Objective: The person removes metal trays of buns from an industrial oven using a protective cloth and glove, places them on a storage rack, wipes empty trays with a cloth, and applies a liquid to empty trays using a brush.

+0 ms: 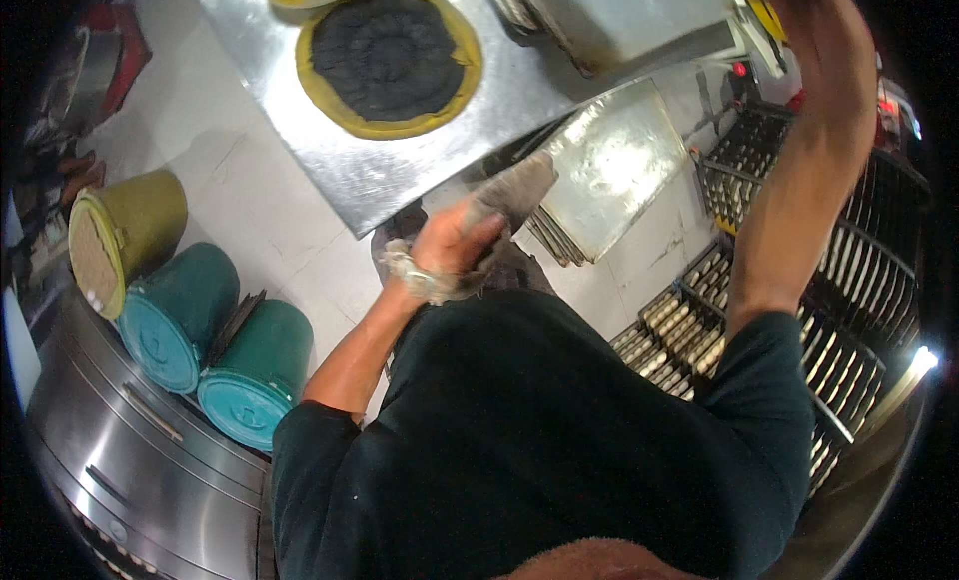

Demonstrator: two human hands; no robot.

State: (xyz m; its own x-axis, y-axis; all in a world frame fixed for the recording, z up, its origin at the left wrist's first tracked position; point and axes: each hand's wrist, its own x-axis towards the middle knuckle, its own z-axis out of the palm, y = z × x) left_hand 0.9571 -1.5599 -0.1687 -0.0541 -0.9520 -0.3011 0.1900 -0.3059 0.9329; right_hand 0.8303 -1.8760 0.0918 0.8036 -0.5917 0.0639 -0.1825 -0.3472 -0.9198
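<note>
My left hand point(452, 242) is closed in front of my body, near the edge of the steel table point(350, 185). It grips a flat grey-brown piece point(517, 188), perhaps a folded cloth; its exact kind I cannot make out. Crumpled clear plastic point(425, 278) is bunched round that wrist. My right arm stretches up to the far right, where the right hand point(807, 2) is cut off by the picture's edge and its fingers are hidden. On the table lies a round, flattened black mass point(385, 55) within a yellow rim point(385, 130), resembling dough.
Metal trays point(619, 170) are stacked beside the table, with more trays point(639, 20) on top. Racks point(689, 310) of small pale pieces stand right. At left are lidded teal bins point(165, 330), a yellow bin point(155, 215) and a steel cabinet point(150, 460).
</note>
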